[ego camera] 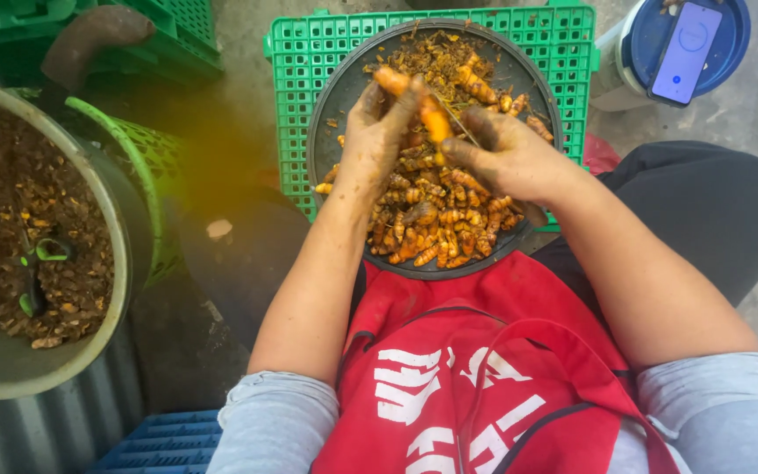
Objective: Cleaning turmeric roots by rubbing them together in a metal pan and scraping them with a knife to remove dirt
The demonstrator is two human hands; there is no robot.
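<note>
Here: left hand (377,132) fingers grip one turmeric root (414,101); right hand (506,154) fingers pinch one thin blade (460,123); one dark tray (331,105).

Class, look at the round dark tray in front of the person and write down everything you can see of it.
The tray is round, shallow and dark grey, apparently metal, dusted with orange-brown bits. It lies flat on an upturned green plastic crate, its near edge against the person's red apron. A heap of orange roots and scraps covers its middle and far side. The left hand and right hand hover above it, holding one root between them.
</note>
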